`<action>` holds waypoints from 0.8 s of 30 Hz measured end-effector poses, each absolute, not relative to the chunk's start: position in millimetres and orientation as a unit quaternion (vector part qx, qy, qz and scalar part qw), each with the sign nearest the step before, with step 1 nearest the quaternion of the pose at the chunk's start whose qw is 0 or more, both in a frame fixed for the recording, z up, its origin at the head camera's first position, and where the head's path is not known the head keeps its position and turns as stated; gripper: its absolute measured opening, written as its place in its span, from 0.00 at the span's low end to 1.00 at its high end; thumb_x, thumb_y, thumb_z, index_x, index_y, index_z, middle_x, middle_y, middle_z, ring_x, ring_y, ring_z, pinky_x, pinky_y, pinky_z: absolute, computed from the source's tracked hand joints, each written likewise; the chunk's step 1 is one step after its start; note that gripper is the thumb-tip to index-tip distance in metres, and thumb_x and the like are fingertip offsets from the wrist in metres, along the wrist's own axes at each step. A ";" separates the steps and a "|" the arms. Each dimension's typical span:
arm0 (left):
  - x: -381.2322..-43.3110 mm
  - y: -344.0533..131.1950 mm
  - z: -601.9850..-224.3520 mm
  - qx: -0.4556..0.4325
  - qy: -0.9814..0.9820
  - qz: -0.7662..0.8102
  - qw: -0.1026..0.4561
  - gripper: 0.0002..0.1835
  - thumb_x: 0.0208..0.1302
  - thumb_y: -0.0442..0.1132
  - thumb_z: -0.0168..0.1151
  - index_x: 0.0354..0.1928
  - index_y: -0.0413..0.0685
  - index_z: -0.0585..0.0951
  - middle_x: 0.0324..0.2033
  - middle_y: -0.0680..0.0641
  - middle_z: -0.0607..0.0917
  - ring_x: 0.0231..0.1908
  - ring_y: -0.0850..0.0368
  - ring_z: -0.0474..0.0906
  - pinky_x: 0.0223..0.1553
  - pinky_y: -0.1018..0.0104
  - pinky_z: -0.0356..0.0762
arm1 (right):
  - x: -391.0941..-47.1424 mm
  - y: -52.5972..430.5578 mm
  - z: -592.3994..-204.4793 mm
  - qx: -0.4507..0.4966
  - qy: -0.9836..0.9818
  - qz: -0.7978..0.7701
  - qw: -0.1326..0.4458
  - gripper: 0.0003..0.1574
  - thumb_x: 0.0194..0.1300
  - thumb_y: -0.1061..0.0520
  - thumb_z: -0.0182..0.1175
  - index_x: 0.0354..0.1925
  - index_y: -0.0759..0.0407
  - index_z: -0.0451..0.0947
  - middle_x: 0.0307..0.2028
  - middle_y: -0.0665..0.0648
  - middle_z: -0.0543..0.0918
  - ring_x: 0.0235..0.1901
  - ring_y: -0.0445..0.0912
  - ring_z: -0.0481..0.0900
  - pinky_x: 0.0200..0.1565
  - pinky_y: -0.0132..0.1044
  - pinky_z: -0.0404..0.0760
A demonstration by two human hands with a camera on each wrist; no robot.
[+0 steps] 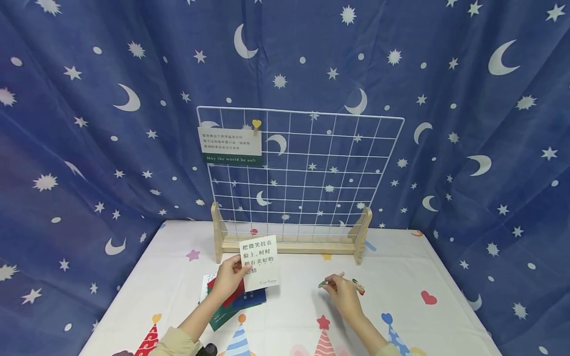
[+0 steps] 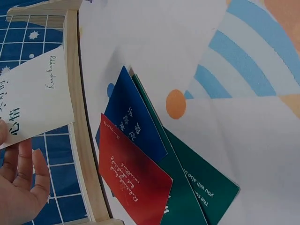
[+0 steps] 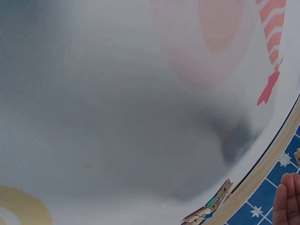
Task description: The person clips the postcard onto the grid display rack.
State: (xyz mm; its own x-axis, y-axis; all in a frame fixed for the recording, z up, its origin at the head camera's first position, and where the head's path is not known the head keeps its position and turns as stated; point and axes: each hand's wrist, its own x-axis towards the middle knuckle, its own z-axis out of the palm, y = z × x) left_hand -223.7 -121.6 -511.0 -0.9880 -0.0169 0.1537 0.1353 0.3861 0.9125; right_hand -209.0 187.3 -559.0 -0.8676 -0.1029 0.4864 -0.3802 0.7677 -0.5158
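My left hand (image 1: 230, 277) pinches a cream card (image 1: 260, 262) printed with dark Chinese characters, raised in front of the rack. In the left wrist view the same card (image 2: 40, 101) shows "Keep happy" in script near its edge. Below lie loose cards: a red card (image 2: 136, 173), a blue card (image 2: 133, 117) and green cards (image 2: 218, 180). My right hand (image 1: 345, 295), fingers curled, pinches a small clothespin (image 1: 322, 284) with a green part showing at the fingertips. Beside that hand are wooden clothespins (image 1: 358, 287) with coloured decorations, also visible as clothespins (image 3: 211, 206) in the right wrist view.
A white wire grid rack (image 1: 311, 164) stands upright on a wooden base (image 1: 291, 246) at the back. On its upper left hangs a white-and-green card (image 1: 231, 145) under a clothespin with a yellow heart (image 1: 257, 124). A patterned white cloth (image 1: 396, 277) covers the table; a starry blue curtain (image 1: 445, 163) hangs behind.
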 end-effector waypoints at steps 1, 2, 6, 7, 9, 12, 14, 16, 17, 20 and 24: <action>-223.7 -120.8 -510.3 -0.035 -0.827 -0.557 0.067 0.13 0.58 0.28 0.63 0.45 0.33 0.80 0.36 0.36 0.86 0.29 0.52 0.83 0.30 0.66 0.83 | -208.5 187.0 -558.7 0.132 -0.914 0.314 0.219 0.08 0.47 0.65 0.70 0.29 0.63 0.81 0.23 0.52 0.84 0.23 0.40 0.80 0.26 0.27 0.78; -223.7 -120.1 -509.6 -0.034 -0.825 -0.561 0.067 0.13 0.58 0.28 0.63 0.45 0.33 0.80 0.36 0.36 0.86 0.30 0.52 0.83 0.31 0.66 0.84 | -208.3 186.7 -558.5 0.130 -0.915 0.316 0.216 0.08 0.47 0.65 0.70 0.29 0.62 0.81 0.23 0.52 0.84 0.23 0.40 0.80 0.26 0.27 0.78; -226.2 -117.7 -507.5 -0.041 -0.821 -0.564 0.078 0.12 0.57 0.29 0.63 0.44 0.33 0.81 0.35 0.36 0.86 0.29 0.51 0.83 0.30 0.66 0.84 | -207.7 183.3 -555.6 0.127 -0.914 0.330 0.202 0.08 0.50 0.65 0.69 0.32 0.63 0.81 0.24 0.52 0.84 0.25 0.41 0.80 0.27 0.27 0.79; -227.3 -117.1 -506.6 -0.040 -0.819 -0.567 0.079 0.12 0.57 0.29 0.63 0.45 0.33 0.81 0.35 0.36 0.86 0.29 0.51 0.83 0.30 0.66 0.83 | -207.3 182.1 -554.6 0.130 -0.913 0.334 0.198 0.08 0.50 0.66 0.68 0.32 0.64 0.81 0.25 0.52 0.84 0.25 0.41 0.80 0.28 0.27 0.79; -229.1 -115.9 -504.6 -0.044 -0.819 -0.566 0.081 0.12 0.58 0.30 0.63 0.45 0.33 0.81 0.35 0.36 0.86 0.29 0.52 0.83 0.30 0.67 0.83 | -206.7 179.3 -553.0 0.131 -0.911 0.341 0.191 0.08 0.52 0.66 0.67 0.33 0.64 0.81 0.25 0.52 0.84 0.26 0.41 0.80 0.28 0.27 0.80; -230.9 -114.0 -501.0 -0.048 -0.820 -0.565 0.078 0.13 0.58 0.30 0.63 0.46 0.33 0.80 0.36 0.36 0.86 0.30 0.52 0.84 0.31 0.67 0.84 | -205.6 175.2 -552.0 0.131 -0.909 0.352 0.183 0.07 0.52 0.65 0.67 0.33 0.64 0.80 0.25 0.52 0.83 0.26 0.40 0.80 0.29 0.26 0.80; -231.8 -112.7 -498.3 -0.045 -0.821 -0.564 0.074 0.12 0.59 0.29 0.62 0.46 0.33 0.80 0.36 0.37 0.86 0.30 0.52 0.84 0.31 0.67 0.84 | -205.0 173.2 -552.4 0.135 -0.909 0.347 0.188 0.07 0.52 0.65 0.67 0.33 0.63 0.80 0.24 0.51 0.83 0.25 0.39 0.79 0.28 0.26 0.80; -233.0 -111.6 -495.5 -0.043 -0.820 -0.566 0.071 0.13 0.58 0.29 0.62 0.46 0.34 0.80 0.35 0.37 0.86 0.30 0.51 0.84 0.32 0.66 0.84 | -204.3 171.7 -552.8 0.141 -0.908 0.342 0.196 0.07 0.52 0.66 0.68 0.32 0.63 0.80 0.24 0.51 0.83 0.25 0.39 0.78 0.27 0.26 0.79; -233.6 -111.1 -494.2 -0.047 -0.821 -0.565 0.072 0.12 0.59 0.29 0.62 0.46 0.33 0.80 0.35 0.37 0.86 0.30 0.51 0.84 0.32 0.66 0.84 | -204.1 171.1 -552.9 0.143 -0.908 0.341 0.200 0.07 0.52 0.66 0.68 0.32 0.63 0.80 0.24 0.51 0.83 0.25 0.38 0.78 0.27 0.26 0.79; -236.1 -110.1 -488.9 -0.049 -0.816 -0.572 0.068 0.13 0.59 0.29 0.62 0.46 0.35 0.81 0.35 0.37 0.86 0.31 0.50 0.84 0.32 0.65 0.84 | -203.8 169.6 -552.3 0.143 -0.907 0.340 0.203 0.07 0.51 0.66 0.68 0.32 0.63 0.80 0.24 0.51 0.83 0.24 0.38 0.78 0.27 0.26 0.79; -239.6 -109.8 -481.7 -0.052 -0.815 -0.573 0.066 0.12 0.59 0.29 0.62 0.46 0.36 0.81 0.35 0.39 0.85 0.31 0.52 0.83 0.33 0.65 0.84 | -204.0 167.7 -550.5 0.133 -0.909 0.344 0.193 0.07 0.53 0.65 0.67 0.33 0.63 0.80 0.24 0.51 0.83 0.25 0.39 0.79 0.28 0.26 0.79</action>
State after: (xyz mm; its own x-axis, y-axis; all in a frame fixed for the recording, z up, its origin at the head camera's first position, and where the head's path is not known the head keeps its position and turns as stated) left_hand -239.6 -109.8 -481.7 -0.9859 0.0095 0.1674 0.1607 0.3384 0.9272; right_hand -204.0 167.7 -550.5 -0.8906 -0.1088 0.4415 -0.3737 0.7282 -0.5745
